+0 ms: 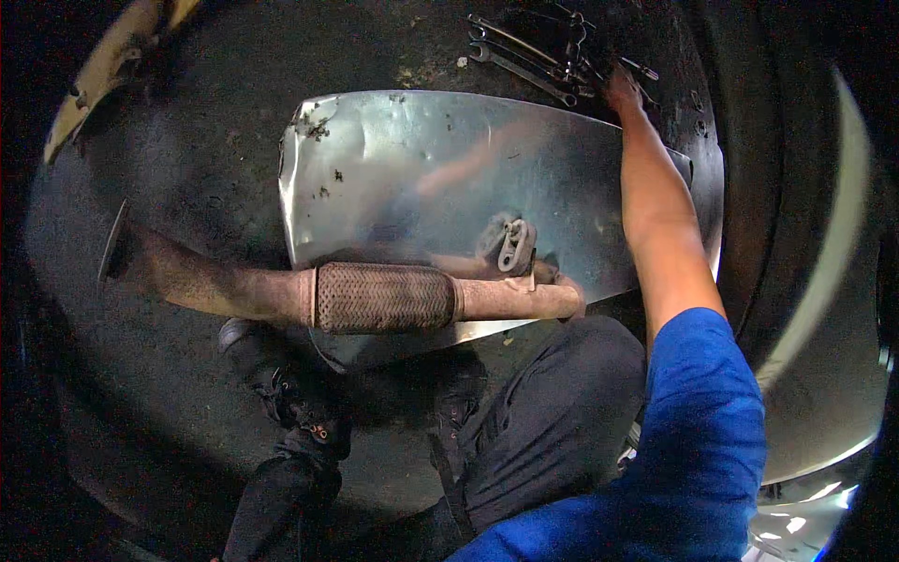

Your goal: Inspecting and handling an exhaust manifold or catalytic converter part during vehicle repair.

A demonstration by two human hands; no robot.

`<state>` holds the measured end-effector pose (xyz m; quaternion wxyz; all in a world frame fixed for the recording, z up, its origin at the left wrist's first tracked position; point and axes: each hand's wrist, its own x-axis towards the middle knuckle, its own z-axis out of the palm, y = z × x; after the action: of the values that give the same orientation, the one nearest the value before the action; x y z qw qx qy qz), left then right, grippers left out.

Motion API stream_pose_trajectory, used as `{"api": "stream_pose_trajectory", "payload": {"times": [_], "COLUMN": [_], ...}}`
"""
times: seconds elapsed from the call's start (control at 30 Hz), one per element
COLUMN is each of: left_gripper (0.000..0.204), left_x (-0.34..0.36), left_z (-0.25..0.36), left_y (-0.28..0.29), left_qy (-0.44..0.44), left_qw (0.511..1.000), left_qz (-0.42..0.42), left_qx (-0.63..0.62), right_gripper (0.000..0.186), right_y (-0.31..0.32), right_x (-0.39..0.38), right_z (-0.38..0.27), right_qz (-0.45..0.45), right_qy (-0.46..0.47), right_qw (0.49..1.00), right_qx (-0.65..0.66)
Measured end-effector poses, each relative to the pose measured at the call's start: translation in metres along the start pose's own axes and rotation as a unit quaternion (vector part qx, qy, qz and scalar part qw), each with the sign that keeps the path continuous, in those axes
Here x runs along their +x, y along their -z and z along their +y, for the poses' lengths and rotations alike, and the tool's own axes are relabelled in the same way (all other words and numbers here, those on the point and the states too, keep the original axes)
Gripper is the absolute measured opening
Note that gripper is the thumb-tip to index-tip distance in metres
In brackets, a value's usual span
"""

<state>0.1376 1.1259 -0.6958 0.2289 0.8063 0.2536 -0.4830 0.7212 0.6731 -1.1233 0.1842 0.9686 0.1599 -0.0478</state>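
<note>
My right arm stretches far forward, and my right hand [624, 89] is down among a cluster of metal tools [576, 47] at the far right. Its fingers are too dark to make out, so whether they grip a tool cannot be told. Just left of it lie several wrenches, one a combination wrench [524, 73]. Nearer to me, a rusty exhaust pipe [225, 286] with a braided flex section [384, 298] lies crosswise over the near edge of a shiny metal sheet [393, 169]. A grey rubber hanger [517, 246] sits on the pipe's right part. My left hand is out of view.
Dark, stained floor [215, 122] surrounds the sheet. My bent knee [571, 375] and a dark shoe [248, 342] are close to the pipe's near side. A curved yellowish part [89, 103] stands at the far left, and a large dark curved surface [777, 187] rises on the right.
</note>
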Motion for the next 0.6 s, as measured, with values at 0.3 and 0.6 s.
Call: {"api": "stream_pose_trajectory", "payload": {"times": [0.3, 0.6], "left_gripper": [0.047, 0.046], "left_x": [-0.011, -0.021], "left_z": [0.006, 0.003], "left_y": [-0.014, -0.025], "left_qy": [0.018, 0.007], "left_qw": [1.0, 1.0], "left_qz": [0.014, 0.026], "left_qx": [0.007, 0.009], "right_gripper": [0.062, 0.048], "right_y": [0.007, 0.007], "right_x": [-0.001, -0.066], "right_z": [0.002, 0.006], "right_qz": [-0.06, 0.098], "right_qy": [0.015, -0.019], "right_qw": [0.998, 0.995], "right_qx": [0.019, 0.013]}}
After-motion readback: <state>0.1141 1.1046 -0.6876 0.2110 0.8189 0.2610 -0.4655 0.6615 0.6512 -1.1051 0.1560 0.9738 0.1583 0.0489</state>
